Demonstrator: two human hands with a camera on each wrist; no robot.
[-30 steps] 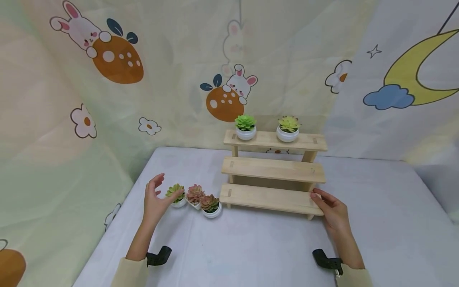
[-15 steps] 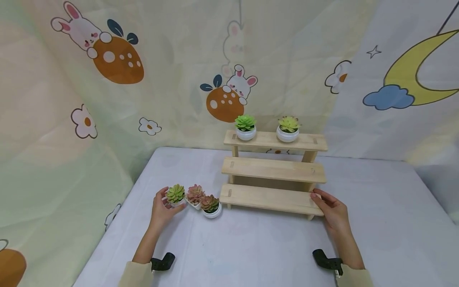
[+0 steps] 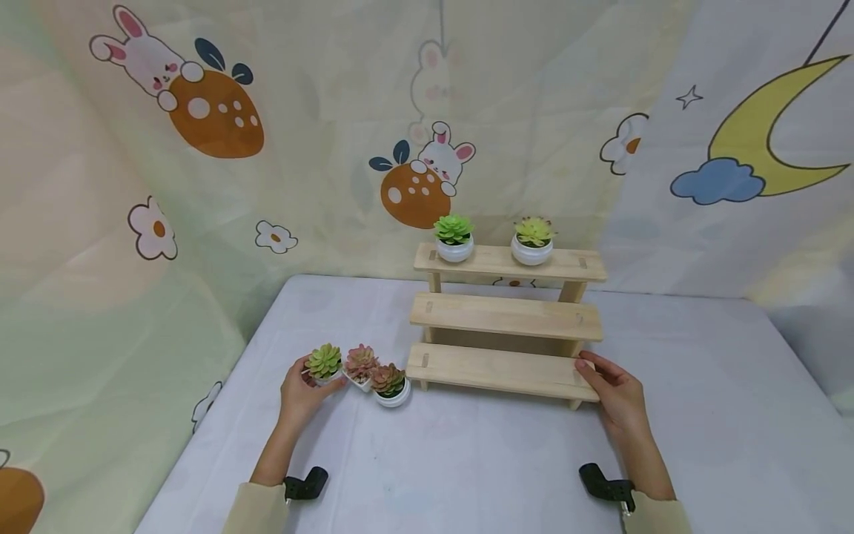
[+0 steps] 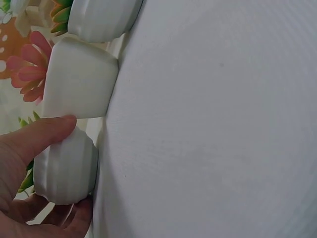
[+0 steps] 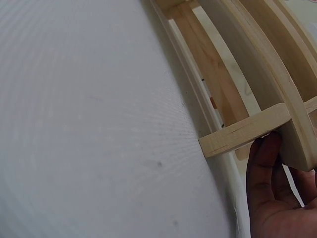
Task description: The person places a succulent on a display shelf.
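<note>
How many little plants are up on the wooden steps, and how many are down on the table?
Plants on the top step: 2, one green and one yellow-green
Plants on the table: 3, one green, one pink, one reddish
Total: 5

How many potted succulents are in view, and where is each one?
5. Two on the stand's top shelf: green succulent, yellow-green succulent. Three on the table: leftmost pot in the left hand, pink succulent, reddish succulent. None seem hidden.
</note>
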